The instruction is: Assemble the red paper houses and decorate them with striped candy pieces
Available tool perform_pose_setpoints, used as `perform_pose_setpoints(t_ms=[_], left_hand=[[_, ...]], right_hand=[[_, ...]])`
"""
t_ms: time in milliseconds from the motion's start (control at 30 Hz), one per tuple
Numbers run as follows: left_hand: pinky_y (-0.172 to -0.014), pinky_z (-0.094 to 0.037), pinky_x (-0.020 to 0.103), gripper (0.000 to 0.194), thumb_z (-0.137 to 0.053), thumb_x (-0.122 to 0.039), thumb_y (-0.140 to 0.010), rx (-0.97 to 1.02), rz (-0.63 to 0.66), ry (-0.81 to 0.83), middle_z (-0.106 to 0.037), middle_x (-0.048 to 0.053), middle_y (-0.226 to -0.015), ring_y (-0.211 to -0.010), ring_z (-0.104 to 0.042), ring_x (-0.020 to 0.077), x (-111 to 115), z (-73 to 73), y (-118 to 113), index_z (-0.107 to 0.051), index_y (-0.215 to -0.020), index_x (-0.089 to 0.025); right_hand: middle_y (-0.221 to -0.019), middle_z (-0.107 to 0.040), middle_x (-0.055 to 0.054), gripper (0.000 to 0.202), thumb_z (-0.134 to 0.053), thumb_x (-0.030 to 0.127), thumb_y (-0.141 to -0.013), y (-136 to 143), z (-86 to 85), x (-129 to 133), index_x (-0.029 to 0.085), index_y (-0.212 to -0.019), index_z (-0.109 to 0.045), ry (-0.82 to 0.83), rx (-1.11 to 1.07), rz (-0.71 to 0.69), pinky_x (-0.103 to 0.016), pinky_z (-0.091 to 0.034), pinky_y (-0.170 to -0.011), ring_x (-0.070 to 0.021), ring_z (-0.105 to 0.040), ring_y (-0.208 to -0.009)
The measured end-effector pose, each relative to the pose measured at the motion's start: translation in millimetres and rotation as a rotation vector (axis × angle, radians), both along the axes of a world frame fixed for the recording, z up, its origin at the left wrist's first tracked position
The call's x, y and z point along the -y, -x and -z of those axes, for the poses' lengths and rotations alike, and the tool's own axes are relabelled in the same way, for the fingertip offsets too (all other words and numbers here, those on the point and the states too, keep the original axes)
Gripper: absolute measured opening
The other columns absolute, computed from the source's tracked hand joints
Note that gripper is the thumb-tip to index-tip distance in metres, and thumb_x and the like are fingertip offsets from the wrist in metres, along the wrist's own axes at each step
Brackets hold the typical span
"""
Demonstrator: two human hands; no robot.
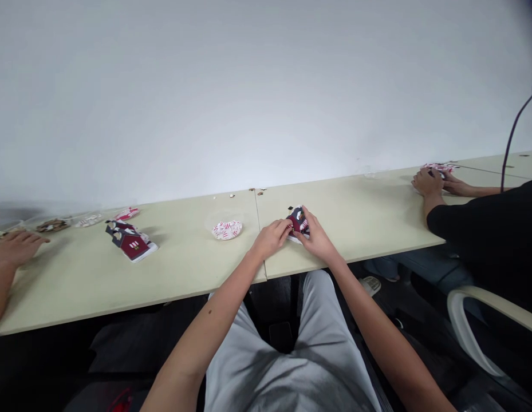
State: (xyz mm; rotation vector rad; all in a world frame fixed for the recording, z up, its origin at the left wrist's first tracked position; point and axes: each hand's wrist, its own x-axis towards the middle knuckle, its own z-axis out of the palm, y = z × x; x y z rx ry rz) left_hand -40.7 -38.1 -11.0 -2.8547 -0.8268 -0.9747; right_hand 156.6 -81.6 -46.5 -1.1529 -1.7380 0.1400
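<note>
A small toy house (296, 218) with dark red walls, a dark roof and a white base stands on the table in front of me. My right hand (316, 236) wraps round its right side, with the thumb on the front wall and fingers at the roof. On the left, my left hand (274, 236) has its fingertips pinched together against the front wall. Whatever those fingertips hold is too small and covered to name. A red-and-white striped bit shows beside my right thumb. Left of my hands sits a clear tub (226, 228) of red-and-white striped pieces.
Another toy house (134, 245) stands further left, near small piles of brown pieces (53, 225) and white pieces (89, 221). A co-worker's hand (23, 249) rests at the far left. At the right, another person's hands (429, 182) hold something. Small scraps (259, 193) lie by the wall.
</note>
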Motion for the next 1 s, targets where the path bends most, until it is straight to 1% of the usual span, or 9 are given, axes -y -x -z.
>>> perform_pose_setpoints(t_ms=[200,333,433,667,1000], left_hand=[[-0.084,-0.053,0.031,0.025,-0.039,-0.033,-0.103,-0.020,0.001,0.066,-0.068,0.007,-0.112,-0.099,-0.066,0.0191,1.3,-2.3,0.3,-0.051,-0.122,-0.022],[-0.080,-0.053,0.031,0.026,-0.039,-0.038,-0.103,-0.041,-0.048,0.072,-0.068,0.007,-0.107,-0.098,-0.066,0.0203,2.5,-3.7,0.2,-0.052,-0.118,-0.022],[-0.079,-0.052,0.031,0.027,-0.040,-0.041,-0.102,-0.041,-0.077,0.077,-0.068,0.006,-0.106,-0.097,-0.066,0.0203,3.4,-4.9,0.6,-0.053,-0.116,-0.022],[-0.081,-0.052,0.030,0.028,-0.042,-0.042,-0.102,-0.022,-0.065,0.117,-0.068,0.006,-0.110,-0.099,-0.065,0.0196,2.4,-4.8,1.4,-0.054,-0.117,-0.022],[-0.077,-0.051,0.029,0.027,-0.042,-0.042,-0.102,-0.018,-0.074,0.088,-0.068,0.005,-0.102,-0.094,-0.066,0.0190,1.5,-3.0,-0.5,-0.055,-0.115,-0.022]], right_hand=[[-0.152,-0.041,-0.012,0.082,-0.062,0.036,-0.092,0.4,-0.7,0.8,0.026,-0.161,-0.018,-0.011,0.000,0.038,-0.050,-0.035,-0.118,-0.0291,-0.041,-0.140],[-0.147,-0.047,-0.012,0.082,-0.067,0.038,-0.089,-0.2,-2.9,2.4,0.026,-0.159,-0.024,-0.015,0.008,0.083,-0.050,-0.036,-0.117,-0.0298,-0.043,-0.136],[-0.144,-0.047,-0.013,0.083,-0.068,0.039,-0.088,-0.6,-3.8,3.3,0.026,-0.158,-0.027,-0.003,-0.002,0.099,-0.050,-0.038,-0.115,-0.0303,-0.044,-0.135],[-0.142,-0.046,-0.013,0.083,-0.069,0.041,-0.088,-0.6,-4.6,4.5,0.026,-0.158,-0.026,0.004,-0.021,0.085,-0.048,-0.038,-0.116,-0.0288,-0.044,-0.135],[-0.142,-0.045,-0.013,0.084,-0.068,0.044,-0.088,0.0,-5.3,5.8,0.028,-0.158,-0.025,0.024,-0.015,0.079,-0.050,-0.039,-0.115,-0.0304,-0.046,-0.135]])
